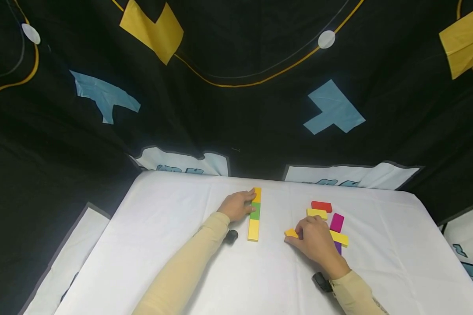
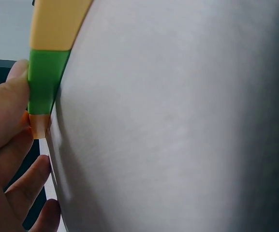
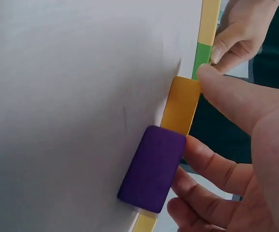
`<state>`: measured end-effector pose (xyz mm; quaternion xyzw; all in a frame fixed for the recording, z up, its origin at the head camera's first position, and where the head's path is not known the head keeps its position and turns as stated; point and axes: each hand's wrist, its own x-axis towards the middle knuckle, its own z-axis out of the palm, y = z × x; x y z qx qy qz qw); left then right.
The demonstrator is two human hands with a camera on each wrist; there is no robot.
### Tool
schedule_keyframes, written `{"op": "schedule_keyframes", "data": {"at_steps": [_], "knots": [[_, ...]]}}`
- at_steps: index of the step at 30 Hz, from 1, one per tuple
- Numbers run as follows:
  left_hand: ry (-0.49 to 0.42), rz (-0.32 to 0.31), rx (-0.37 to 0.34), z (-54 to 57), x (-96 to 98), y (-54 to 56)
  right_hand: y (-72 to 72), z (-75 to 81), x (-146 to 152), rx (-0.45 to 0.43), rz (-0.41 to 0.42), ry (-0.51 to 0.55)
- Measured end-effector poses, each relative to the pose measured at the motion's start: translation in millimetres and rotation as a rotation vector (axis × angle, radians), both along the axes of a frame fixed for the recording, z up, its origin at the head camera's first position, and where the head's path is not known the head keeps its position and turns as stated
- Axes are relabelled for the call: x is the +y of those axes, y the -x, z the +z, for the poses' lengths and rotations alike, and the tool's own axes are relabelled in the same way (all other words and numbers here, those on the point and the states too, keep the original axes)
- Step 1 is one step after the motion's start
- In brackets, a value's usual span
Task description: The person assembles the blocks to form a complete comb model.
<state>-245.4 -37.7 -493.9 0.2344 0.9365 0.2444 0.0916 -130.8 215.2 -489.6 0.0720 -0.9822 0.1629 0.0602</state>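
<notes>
In the head view, a straight row on the white table joins an orange block (image 1: 258, 195) at the far end, a green block (image 1: 255, 212) and a yellow block (image 1: 253, 231) nearest me. My left hand (image 1: 235, 205) lies along the row's left side, thumb against the green block and a fingertip at the orange one. Its other fingers extend past the row in the left wrist view. To the right, my right hand (image 1: 316, 240) pinches another orange block (image 3: 180, 105) between thumb and index finger. A purple block (image 3: 152, 169) lies close by its fingers.
Loose blocks lie around my right hand: red (image 1: 321, 207), pale yellow (image 1: 317, 213), magenta (image 1: 337, 222) and bright yellow (image 1: 339, 238). The white-covered table (image 1: 142, 245) ends at a black curtain (image 1: 252, 127) at the back.
</notes>
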Motion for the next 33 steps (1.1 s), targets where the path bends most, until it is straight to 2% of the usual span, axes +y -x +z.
{"op": "schedule_keyframes", "data": {"at_steps": [3,11,21,33], "knots": [[-0.001,-0.004,0.003,0.1,-0.6,0.2,-0.4,-1.1,-1.4,0.007,0.002,0.000],[-0.004,-0.006,0.011,-0.1,-1.0,1.0,-3.1,-0.3,1.9,-0.042,0.024,0.103],[-0.003,-0.007,0.009,0.3,-1.0,0.0,-0.7,-0.6,1.2,-0.059,0.051,0.105],[-0.003,-0.002,0.001,-0.5,-0.7,0.6,-4.4,2.0,-3.4,-0.023,0.005,0.111]]}}
